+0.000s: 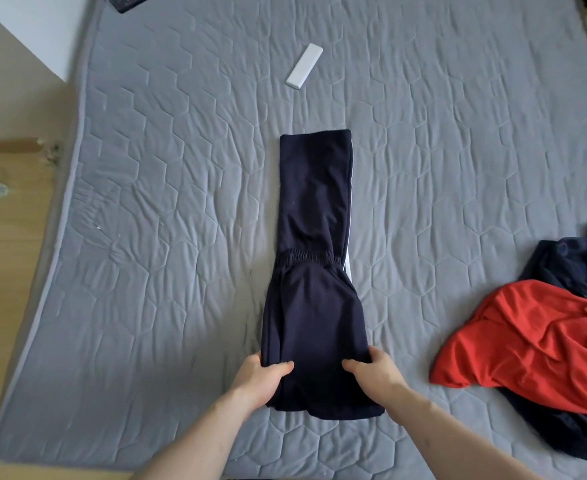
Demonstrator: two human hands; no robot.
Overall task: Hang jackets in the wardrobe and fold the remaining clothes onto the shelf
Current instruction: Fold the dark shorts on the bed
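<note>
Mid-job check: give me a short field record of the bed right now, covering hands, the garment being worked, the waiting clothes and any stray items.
surface: grey quilted mattress
garment in work: navy trousers, folded lengthwise, lying flat at the middle, elastic waistband showing midway
left hand: grips the trousers' near end, left edge
right hand: grips the trousers' near end, right edge
waiting clothes: red garment heaped over dark clothes at the right edge, unfolded
stray items: white remote beyond the trousers; dark object at the far edge, cut off
wardrobe, shelf: not in view
</note>
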